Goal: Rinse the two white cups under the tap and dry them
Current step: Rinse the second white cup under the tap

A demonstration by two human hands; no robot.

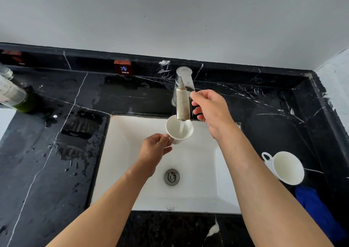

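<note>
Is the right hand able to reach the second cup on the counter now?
Probably yes. The right hand is on the tap lever, holding nothing else, and the second cup stands on the counter on that same side, with nothing between them. It must let go of the lever first.

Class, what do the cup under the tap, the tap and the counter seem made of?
Cup: likely glazed ceramic, smooth glossy white.
Tap: metal, brushed silvery sheen.
Counter: apparently polished black marble, white veins and reflections; possibly imitation.

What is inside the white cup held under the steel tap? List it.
Inside the white cup, a stream of running water falls from the steel tap. The spout covers the cup's far rim; its handle hides behind the left hand.
</note>
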